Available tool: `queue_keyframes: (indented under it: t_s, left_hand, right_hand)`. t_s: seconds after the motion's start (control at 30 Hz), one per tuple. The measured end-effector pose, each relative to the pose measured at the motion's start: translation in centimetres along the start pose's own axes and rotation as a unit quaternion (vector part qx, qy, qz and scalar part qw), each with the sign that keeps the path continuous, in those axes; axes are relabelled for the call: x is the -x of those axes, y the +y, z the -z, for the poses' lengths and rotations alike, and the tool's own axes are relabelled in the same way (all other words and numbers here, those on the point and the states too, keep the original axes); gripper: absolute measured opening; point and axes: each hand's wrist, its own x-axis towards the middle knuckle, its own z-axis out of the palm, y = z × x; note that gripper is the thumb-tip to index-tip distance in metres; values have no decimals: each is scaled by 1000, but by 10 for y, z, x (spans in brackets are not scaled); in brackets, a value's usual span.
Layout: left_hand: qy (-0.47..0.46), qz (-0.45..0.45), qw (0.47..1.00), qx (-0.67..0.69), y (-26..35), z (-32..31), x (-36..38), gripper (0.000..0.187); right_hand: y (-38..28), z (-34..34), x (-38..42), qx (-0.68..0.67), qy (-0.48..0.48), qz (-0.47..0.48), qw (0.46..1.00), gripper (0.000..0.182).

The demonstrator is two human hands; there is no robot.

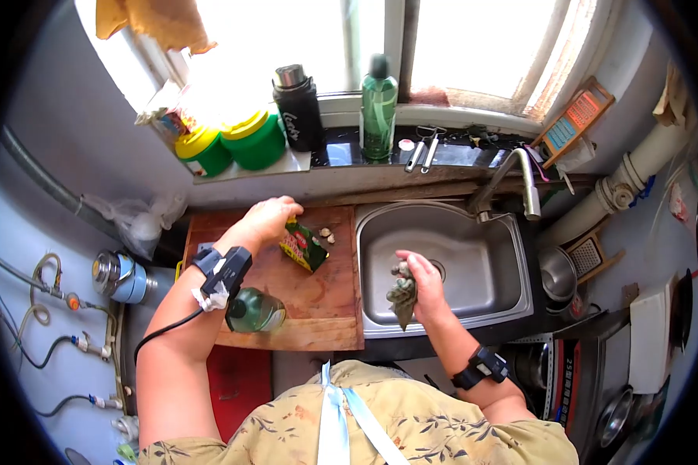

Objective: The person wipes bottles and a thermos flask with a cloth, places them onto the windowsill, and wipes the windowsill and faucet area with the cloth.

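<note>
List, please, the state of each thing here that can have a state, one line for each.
left hand: resting on the green packet, fingers bent
green packet: lying flat on the cutting board
right hand: closed around a grey cloth
grey cloth: bunched, hanging over the sink
tap: no water seen running
green bottle: upright, capped
black flask: upright, lid on

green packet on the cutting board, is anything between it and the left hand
Nothing visible. The left hand rests right at the top edge of the green packet on the cutting board; the small pale pieces lie to the packet's right, out of the way.
</note>
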Motion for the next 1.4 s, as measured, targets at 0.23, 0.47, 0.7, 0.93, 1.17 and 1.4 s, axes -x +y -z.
queue_keyframes:
  t_s: [0.23, 0.47, 0.7, 0.93, 1.17, 1.4]
  left_hand:
    - [16, 5, 999, -48, 4, -3, -7, 41]
    - [53, 2, 999, -1, -3, -12, -10, 30]
    - [48, 30, 998, 40, 8, -4, -6, 30]
    - [55, 36, 996, 63, 10, -2, -5, 27]
    - [48, 30, 996, 72, 12, 3, -4, 28]
    - [60, 9, 998, 27, 6, -1, -5, 25]
  right_hand:
    - [-35, -18, -76, 22, -44, 21, 999, 38]
    - [-25, -75, -172, 121, -111, 40, 986, 71]
    - [-26, -125, -256, 105, -56, -37, 992, 90]
    - [-22, -111, -276, 192, -79, -24, 978, 89]
    - [-35, -92, -285, 179, -47, 14, 983, 85]
    - [-56, -61, -288, 85, -83, -10, 993, 81]
